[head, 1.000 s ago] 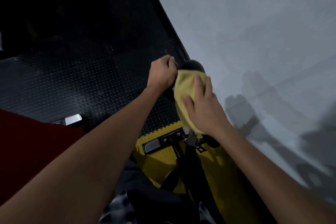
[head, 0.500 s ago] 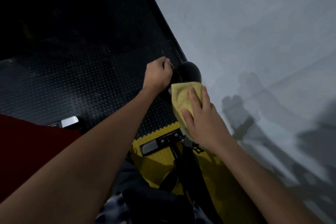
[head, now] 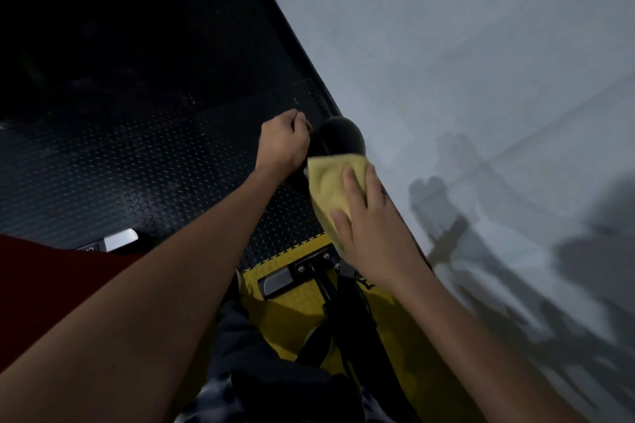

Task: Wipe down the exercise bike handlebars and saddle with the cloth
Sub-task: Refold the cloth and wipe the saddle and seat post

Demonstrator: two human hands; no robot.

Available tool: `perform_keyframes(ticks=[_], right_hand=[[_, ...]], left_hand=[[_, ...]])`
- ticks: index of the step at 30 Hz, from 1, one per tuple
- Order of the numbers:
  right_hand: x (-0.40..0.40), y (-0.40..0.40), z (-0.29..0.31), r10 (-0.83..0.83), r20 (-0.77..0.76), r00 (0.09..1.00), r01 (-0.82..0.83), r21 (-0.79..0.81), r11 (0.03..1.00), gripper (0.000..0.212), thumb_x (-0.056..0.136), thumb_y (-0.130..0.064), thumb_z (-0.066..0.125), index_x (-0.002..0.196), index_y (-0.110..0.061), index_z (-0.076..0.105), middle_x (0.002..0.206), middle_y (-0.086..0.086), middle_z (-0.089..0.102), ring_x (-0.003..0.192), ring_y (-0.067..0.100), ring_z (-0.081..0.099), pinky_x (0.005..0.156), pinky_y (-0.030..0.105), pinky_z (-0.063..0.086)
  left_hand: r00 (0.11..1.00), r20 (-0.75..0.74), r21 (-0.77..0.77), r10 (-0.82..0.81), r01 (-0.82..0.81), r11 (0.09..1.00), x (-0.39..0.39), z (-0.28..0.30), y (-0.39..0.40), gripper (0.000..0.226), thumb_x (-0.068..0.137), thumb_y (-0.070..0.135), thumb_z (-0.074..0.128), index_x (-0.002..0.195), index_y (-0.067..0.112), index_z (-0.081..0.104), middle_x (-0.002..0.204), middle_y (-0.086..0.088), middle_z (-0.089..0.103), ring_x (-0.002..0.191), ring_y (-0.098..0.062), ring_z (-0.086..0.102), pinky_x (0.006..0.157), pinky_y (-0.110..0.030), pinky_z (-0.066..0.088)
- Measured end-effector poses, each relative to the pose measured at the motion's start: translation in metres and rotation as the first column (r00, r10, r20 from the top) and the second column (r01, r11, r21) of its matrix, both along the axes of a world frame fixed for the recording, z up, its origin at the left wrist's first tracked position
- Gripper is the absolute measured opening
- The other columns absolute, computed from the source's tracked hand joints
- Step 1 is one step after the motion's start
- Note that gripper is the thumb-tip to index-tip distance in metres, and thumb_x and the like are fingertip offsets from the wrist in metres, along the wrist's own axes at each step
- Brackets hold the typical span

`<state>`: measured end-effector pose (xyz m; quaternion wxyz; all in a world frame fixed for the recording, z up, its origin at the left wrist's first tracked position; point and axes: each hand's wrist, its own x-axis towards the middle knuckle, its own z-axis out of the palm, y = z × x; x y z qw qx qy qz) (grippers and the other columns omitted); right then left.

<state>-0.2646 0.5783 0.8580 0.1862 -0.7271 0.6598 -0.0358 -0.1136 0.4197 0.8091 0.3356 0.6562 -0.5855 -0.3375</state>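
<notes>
Right hand (head: 369, 223), fingers flat, presses cloth (head: 326, 189) on saddle (head: 342, 139); left hand (head: 283, 144) grips saddle's left side. I judge cloth could bunch, slip off.

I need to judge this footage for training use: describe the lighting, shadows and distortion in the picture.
Head view: dim overall, the upper left nearly black; hard shadows of arms and bike frame fall on the pale wall at right; wide-angle lens bends the wall's edge; the black saddle loses detail, while the yellow cloth under the right hand stays readable.
</notes>
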Motion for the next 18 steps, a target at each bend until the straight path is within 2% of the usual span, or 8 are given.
perform_keyframes(ticks=[3, 6, 9, 12, 15, 18], right_hand=[[-0.007, 0.016, 0.007, 0.033, 0.007, 0.999, -0.033, 0.047, 0.998, 0.065, 0.105, -0.050, 0.020, 0.162, -0.026, -0.002, 0.168, 0.009, -0.008, 0.143, 0.033, 0.034, 0.107, 0.038, 0.043], [0.004, -0.019, -0.005, -0.011, -0.021, 1.000, 0.011, 0.002, 1.000, 0.068, 0.105, -0.051, 0.021, 0.161, -0.021, -0.001, 0.167, 0.017, -0.007, 0.141, 0.042, 0.035, 0.102, 0.045, 0.047], [0.020, -0.076, -0.020, -0.114, 0.010, 0.993, 0.114, -0.026, 0.993, 0.070, 0.105, -0.052, 0.022, 0.161, -0.016, 0.001, 0.165, 0.023, -0.004, 0.146, 0.051, 0.019, 0.112, 0.057, 0.037], [0.023, -0.112, -0.026, -0.188, 0.064, 0.980, 0.190, -0.021, 0.982, 0.067, 0.106, -0.048, 0.024, 0.161, -0.015, 0.005, 0.165, 0.023, 0.002, 0.148, 0.048, 0.014, 0.118, 0.057, 0.027], [0.020, -0.089, -0.023, -0.166, 0.067, 0.984, 0.168, -0.031, 0.985, 0.068, 0.107, -0.048, 0.022, 0.162, -0.015, 0.002, 0.166, 0.022, -0.002, 0.149, 0.047, 0.015, 0.118, 0.055, 0.029], [0.011, -0.027, -0.011, -0.077, 0.012, 0.997, 0.077, -0.029, 0.997, 0.067, 0.105, -0.050, 0.019, 0.162, -0.018, 0.001, 0.167, 0.019, -0.003, 0.143, 0.042, 0.032, 0.109, 0.046, 0.042]], left_hand=[[1.000, -0.008, -0.018, 0.000, 0.000, 1.000, 0.000, -0.001, -0.001, 0.035, 0.101, 0.028, 0.041, 0.084, 0.014, 0.068, 0.076, 0.003, 0.067, 0.067, -0.010, 0.062, 0.057, -0.019, 0.043], [1.000, -0.030, -0.006, 0.009, -0.009, 1.000, 0.000, 0.000, -0.002, 0.035, 0.101, 0.028, 0.042, 0.082, 0.013, 0.067, 0.071, 0.005, 0.065, 0.062, -0.008, 0.059, 0.054, -0.017, 0.040], [0.998, -0.052, 0.016, 0.025, -0.024, 1.000, -0.001, -0.001, -0.002, 0.037, 0.100, 0.027, 0.043, 0.073, 0.010, 0.060, 0.063, 0.004, 0.057, 0.054, -0.009, 0.048, 0.050, -0.022, 0.037], [0.996, -0.078, 0.016, 0.036, -0.035, 0.999, -0.002, 0.000, -0.002, 0.037, 0.099, 0.025, 0.043, 0.072, 0.005, 0.058, 0.061, 0.001, 0.054, 0.052, -0.009, 0.043, 0.047, -0.023, 0.035], [0.997, -0.064, 0.023, 0.033, -0.032, 0.999, -0.002, 0.001, 0.000, 0.036, 0.100, 0.026, 0.043, 0.076, 0.006, 0.061, 0.064, 0.001, 0.057, 0.053, -0.008, 0.045, 0.047, -0.020, 0.036], [0.998, -0.053, 0.014, 0.014, -0.013, 1.000, 0.000, 0.001, 0.000, 0.035, 0.101, 0.027, 0.042, 0.083, 0.011, 0.067, 0.072, 0.004, 0.064, 0.061, -0.007, 0.057, 0.053, -0.017, 0.041]])
